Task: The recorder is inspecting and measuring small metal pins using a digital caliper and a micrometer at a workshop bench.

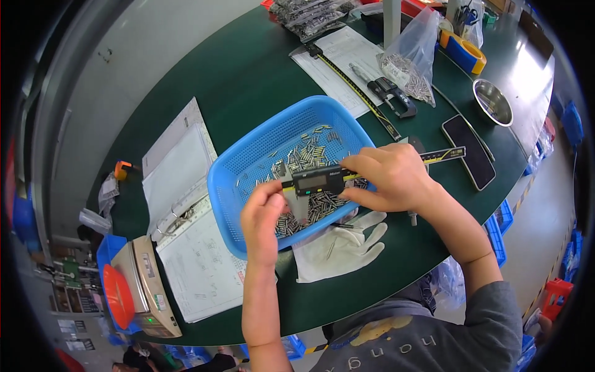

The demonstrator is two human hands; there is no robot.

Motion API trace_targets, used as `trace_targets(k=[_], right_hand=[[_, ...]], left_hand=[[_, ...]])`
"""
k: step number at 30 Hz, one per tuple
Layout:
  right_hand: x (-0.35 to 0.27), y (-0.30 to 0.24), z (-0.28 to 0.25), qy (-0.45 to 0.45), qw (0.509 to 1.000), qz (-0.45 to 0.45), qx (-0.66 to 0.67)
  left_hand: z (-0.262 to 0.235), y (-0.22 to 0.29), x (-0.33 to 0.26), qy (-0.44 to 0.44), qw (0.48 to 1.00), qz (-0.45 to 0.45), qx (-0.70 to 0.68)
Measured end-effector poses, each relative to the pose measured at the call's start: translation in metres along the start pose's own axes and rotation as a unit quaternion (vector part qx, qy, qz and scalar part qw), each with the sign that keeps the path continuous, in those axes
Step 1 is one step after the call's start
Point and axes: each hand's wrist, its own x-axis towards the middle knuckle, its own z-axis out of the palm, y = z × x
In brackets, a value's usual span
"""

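My right hand (392, 177) grips the body of a digital caliper (317, 181) over a blue plastic basket (248, 158). The caliper's beam sticks out to the right past my fingers. My left hand (263, 214) pinches at the caliper's jaws, apparently holding a small metal pin there; the pin itself is too small to see clearly. Several small metal pins (307, 155) lie loose in the basket under both hands.
A white glove (338, 248) lies just in front of the basket. Left are an open ring binder (180, 186) and a weighing scale (142, 285). Behind are a second caliper (389, 93), a bag of pins (412, 62), a dark phone (469, 150), a steel bowl (493, 101) and tape rolls (463, 53).
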Motion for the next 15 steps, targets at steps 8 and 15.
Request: trace_targets(k=[8,15], right_hand=[[-0.004,-0.001,0.006,-0.012,1.0,-0.012,0.011],[-0.005,-0.002,0.01,-0.017,1.0,-0.001,0.02]], left_hand=[[0.018,0.002,-0.007,-0.096,0.995,-0.038,0.005],[0.018,0.0,-0.007,-0.095,0.995,-0.024,0.002]])
